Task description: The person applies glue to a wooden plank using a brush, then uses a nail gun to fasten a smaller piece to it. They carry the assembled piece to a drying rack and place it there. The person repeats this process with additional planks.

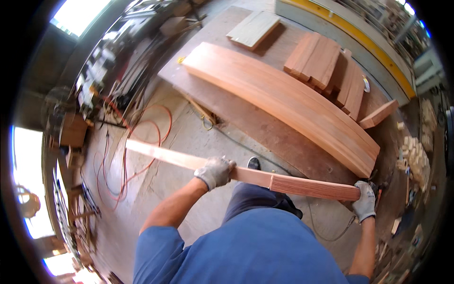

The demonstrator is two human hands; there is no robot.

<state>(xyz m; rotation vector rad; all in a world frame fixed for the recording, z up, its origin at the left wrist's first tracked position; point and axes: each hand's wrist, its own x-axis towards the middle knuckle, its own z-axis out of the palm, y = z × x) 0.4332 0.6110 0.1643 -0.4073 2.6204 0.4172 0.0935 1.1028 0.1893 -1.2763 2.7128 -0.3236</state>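
Note:
A long, narrow wooden board (253, 176) lies across in front of my body, held off the floor. My left hand (215, 172), in a grey work glove, is closed around it near the middle. My right hand (364, 202), gloved the same way, grips its right end. The right stretch of the board looks redder and thicker, with a step where the paler part begins; I cannot tell whether these are two pieces. Just beyond it, a row of long planks side by side (279, 104) rests on the brown worktable (227, 106).
Short wood blocks (314, 59) and a pale panel (254, 29) sit farther back on the table. Orange hoses (165, 124) coil over the concrete floor at left. A dark cable runs under the table edge. Stacked wood offcuts (416, 158) stand at far right.

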